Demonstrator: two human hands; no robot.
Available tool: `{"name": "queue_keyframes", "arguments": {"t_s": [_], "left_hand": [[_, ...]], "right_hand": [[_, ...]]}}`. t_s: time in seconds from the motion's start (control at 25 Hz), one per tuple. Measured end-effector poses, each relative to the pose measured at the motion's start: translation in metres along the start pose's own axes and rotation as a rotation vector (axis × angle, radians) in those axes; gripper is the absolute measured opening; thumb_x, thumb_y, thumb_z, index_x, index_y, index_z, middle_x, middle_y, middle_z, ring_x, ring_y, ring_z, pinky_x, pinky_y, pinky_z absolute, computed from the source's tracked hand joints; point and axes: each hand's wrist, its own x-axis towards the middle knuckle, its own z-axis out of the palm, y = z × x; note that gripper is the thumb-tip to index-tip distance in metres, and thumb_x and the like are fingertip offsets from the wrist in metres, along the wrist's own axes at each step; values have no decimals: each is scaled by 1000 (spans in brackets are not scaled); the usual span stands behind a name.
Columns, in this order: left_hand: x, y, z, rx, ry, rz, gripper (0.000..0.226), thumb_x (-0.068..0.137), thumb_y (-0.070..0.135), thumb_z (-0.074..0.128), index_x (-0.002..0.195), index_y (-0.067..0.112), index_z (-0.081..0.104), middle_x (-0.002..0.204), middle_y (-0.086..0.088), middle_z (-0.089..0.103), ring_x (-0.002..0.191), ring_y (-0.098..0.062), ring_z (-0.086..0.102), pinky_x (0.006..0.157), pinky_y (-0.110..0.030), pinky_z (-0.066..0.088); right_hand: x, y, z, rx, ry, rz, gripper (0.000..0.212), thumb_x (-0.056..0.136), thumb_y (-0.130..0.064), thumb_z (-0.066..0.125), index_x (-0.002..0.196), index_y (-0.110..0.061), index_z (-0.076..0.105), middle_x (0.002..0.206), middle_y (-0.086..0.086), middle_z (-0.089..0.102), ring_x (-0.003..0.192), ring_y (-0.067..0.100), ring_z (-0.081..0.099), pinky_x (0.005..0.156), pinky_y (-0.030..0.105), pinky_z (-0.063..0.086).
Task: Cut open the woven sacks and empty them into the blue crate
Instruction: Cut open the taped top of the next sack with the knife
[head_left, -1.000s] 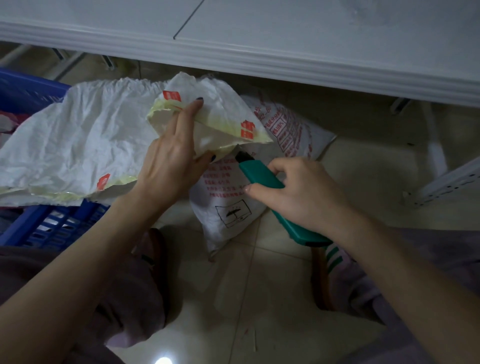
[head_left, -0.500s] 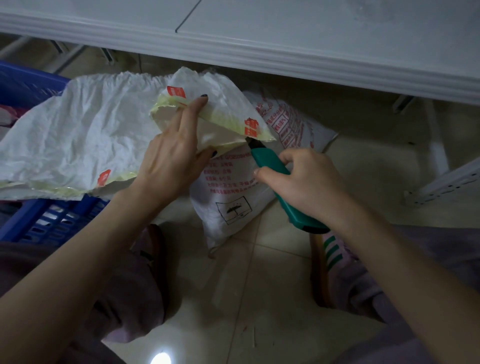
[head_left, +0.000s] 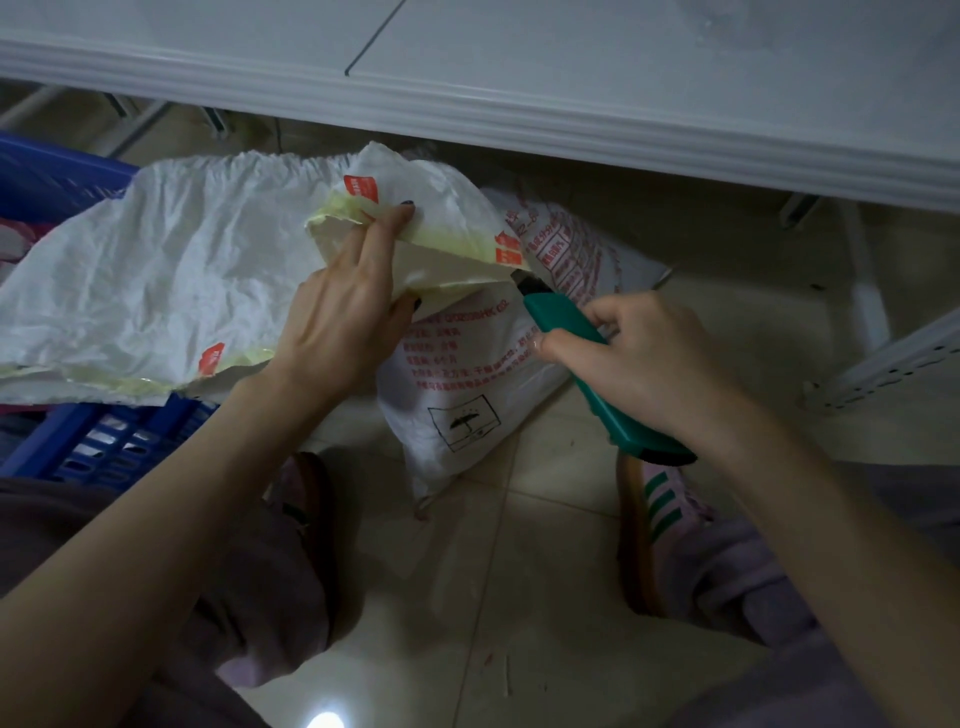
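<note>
The white woven sack (head_left: 171, 275) lies over the blue crate (head_left: 109, 441). The left hand (head_left: 337, 322) pinches its taped corner, and the right hand (head_left: 639, 364) grips a green box cutter (head_left: 582, 358), tip at that corner. Another printed sack (head_left: 483, 374) lies behind on the tiled floor (head_left: 498, 582), under a white table (head_left: 571, 88)

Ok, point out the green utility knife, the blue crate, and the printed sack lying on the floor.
green utility knife (head_left: 563, 318): head view, on its green handle near the blade end.
blue crate (head_left: 111, 441): head view, on its slotted near wall.
printed sack (head_left: 467, 395): head view, on its face with the red text.
</note>
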Motion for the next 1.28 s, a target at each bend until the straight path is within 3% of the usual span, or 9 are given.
{"name": "queue_keyframes", "arguments": {"t_s": [0.12, 0.24, 0.4, 0.56, 0.72, 0.88, 1.0, 1.28], "left_hand": [[-1, -8, 0, -40, 13, 24, 69, 82, 22, 67, 138, -2, 33, 133, -25, 44, 99, -44, 56, 72, -49, 48], [8, -17, -9, -107, 55, -34, 76, 78, 37, 60, 137, -2, 32, 133, -23, 42, 93, -43, 58, 69, -45, 48], [7, -13, -8, -87, 51, -25, 77, 78, 21, 72, 138, -1, 30, 130, -23, 43, 94, -43, 56, 69, -40, 42], [6, -9, -8, -79, 38, -42, 79, 77, 18, 73, 140, 0, 28, 132, -22, 42, 96, -43, 56, 70, -41, 43], [3, -9, -8, -78, 42, -23, 80, 77, 15, 74, 140, -2, 28, 132, -23, 43, 96, -44, 56, 71, -40, 41], [1, -13, -9, -64, 48, 11, 79, 78, 19, 74, 138, -5, 29, 131, -25, 43, 95, -45, 56, 71, -44, 45], [0, -11, -9, -66, 46, 16, 80, 78, 21, 74, 139, -5, 28, 132, -25, 42, 96, -45, 56, 72, -47, 46], [-1, -7, -12, -67, 38, -25, 79, 78, 15, 72, 140, -4, 28, 134, -24, 41, 102, -43, 54, 77, -49, 45]], "right_hand": [[-2, 5, -7, -36, -113, -6, 31, 81, -47, 63, 86, -16, 66, 67, 0, 62, 50, 4, 53, 42, 16, 35], [-5, 8, -10, -35, -194, -38, 24, 78, -47, 65, 79, -24, 64, 57, -6, 56, 42, -3, 51, 42, 15, 31], [-4, 3, 4, 83, -144, -149, 24, 77, -47, 67, 86, -24, 65, 61, -10, 60, 48, -7, 55, 43, 11, 35], [5, -2, 16, 119, -65, -160, 26, 82, -41, 68, 84, -15, 66, 57, -8, 56, 47, -6, 54, 39, 10, 34], [16, -4, 18, 88, -54, -155, 23, 84, -42, 66, 77, -21, 60, 58, -9, 52, 45, -6, 51, 39, 9, 32], [12, -7, 12, 0, -140, -210, 23, 81, -46, 66, 89, -24, 64, 65, -12, 57, 51, -2, 54, 44, 10, 33], [9, -10, 14, 15, -130, -258, 24, 80, -44, 67, 85, -21, 63, 60, -11, 55, 50, -9, 53, 41, 9, 35], [20, -5, 13, -18, -23, -140, 28, 86, -43, 63, 90, -15, 64, 61, -6, 53, 44, 1, 48, 36, 6, 32]]}}
